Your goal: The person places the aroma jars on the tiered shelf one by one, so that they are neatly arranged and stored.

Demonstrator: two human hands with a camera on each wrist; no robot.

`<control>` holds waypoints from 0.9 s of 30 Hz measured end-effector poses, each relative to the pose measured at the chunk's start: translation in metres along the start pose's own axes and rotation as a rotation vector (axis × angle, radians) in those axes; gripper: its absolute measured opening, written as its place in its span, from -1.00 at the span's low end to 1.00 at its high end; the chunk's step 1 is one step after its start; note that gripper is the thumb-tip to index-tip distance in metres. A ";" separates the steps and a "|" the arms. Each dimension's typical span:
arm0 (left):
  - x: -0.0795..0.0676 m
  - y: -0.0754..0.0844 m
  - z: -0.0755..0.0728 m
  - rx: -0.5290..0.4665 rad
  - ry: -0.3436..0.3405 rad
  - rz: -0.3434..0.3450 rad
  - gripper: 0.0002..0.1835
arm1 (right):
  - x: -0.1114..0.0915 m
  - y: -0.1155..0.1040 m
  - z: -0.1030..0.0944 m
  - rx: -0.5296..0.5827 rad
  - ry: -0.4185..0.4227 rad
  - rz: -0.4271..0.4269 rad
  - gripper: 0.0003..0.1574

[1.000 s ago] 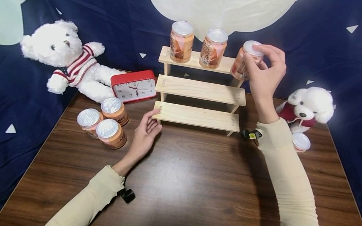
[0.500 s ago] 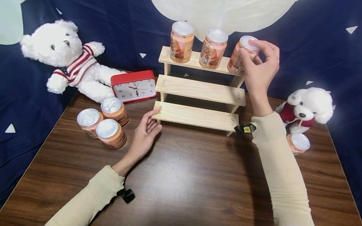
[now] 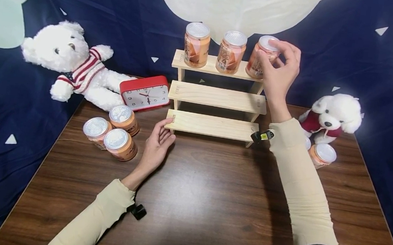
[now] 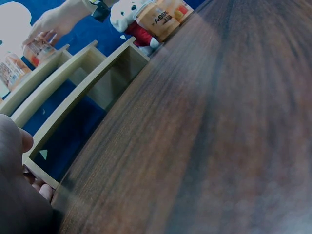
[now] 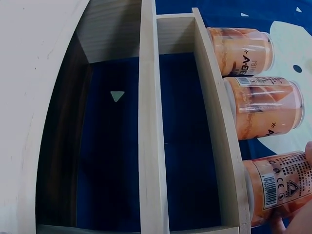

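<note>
A three-tier wooden display stand (image 3: 216, 97) stands at the back of the table. My right hand (image 3: 281, 73) pinches a clear jar with orange print and a silver lid (image 3: 259, 59), upright at the right end of the top tier. To its left on that tier are a second jar (image 3: 231, 53) and a third jar (image 3: 196, 45). In the right wrist view, the held jar (image 5: 278, 187) has its base at the tier's edge. My left hand (image 3: 155, 146) holds the left end of the bottom tier; its thumb (image 4: 25, 141) shows near the edge in the left wrist view.
On the left stand three more jars (image 3: 119, 144), a red alarm clock (image 3: 144, 93) and a white teddy bear (image 3: 70, 63). At the right a white plush dog (image 3: 333, 116) sits behind further jars (image 3: 322, 155), partly hidden by the sleeve. Dark blue cloth (image 3: 121, 20) hangs behind.
My right hand has moved left with the jar, bringing it from beyond the top tier's right end to beside the other two. My left hand has stayed in place.
</note>
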State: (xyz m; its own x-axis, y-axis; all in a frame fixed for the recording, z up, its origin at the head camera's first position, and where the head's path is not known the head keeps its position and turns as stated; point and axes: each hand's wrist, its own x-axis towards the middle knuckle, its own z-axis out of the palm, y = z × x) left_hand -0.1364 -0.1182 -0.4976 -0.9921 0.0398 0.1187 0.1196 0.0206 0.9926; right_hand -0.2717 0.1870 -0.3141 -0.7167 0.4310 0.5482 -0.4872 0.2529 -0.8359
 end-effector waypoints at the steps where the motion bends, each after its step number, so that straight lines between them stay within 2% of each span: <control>1: 0.000 0.000 0.000 0.000 0.001 -0.001 -0.40 | -0.001 -0.003 0.000 -0.002 -0.001 0.000 -0.59; 14: 0.000 0.000 0.000 0.000 -0.002 0.000 -0.40 | -0.002 -0.002 -0.003 -0.093 -0.019 0.002 -0.49; 19: 0.000 0.000 0.001 0.002 -0.004 0.007 -0.41 | -0.004 0.002 -0.008 -0.135 -0.025 -0.036 -0.34; 27: 0.000 -0.001 0.000 0.013 -0.004 0.002 -0.43 | -0.010 -0.004 -0.019 -0.136 -0.004 -0.065 -0.31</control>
State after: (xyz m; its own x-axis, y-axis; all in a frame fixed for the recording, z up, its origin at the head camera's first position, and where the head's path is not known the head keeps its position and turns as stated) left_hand -0.1363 -0.1184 -0.4982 -0.9917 0.0439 0.1208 0.1223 0.0336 0.9919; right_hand -0.2535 0.1986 -0.3169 -0.6881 0.4065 0.6011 -0.4605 0.3956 -0.7946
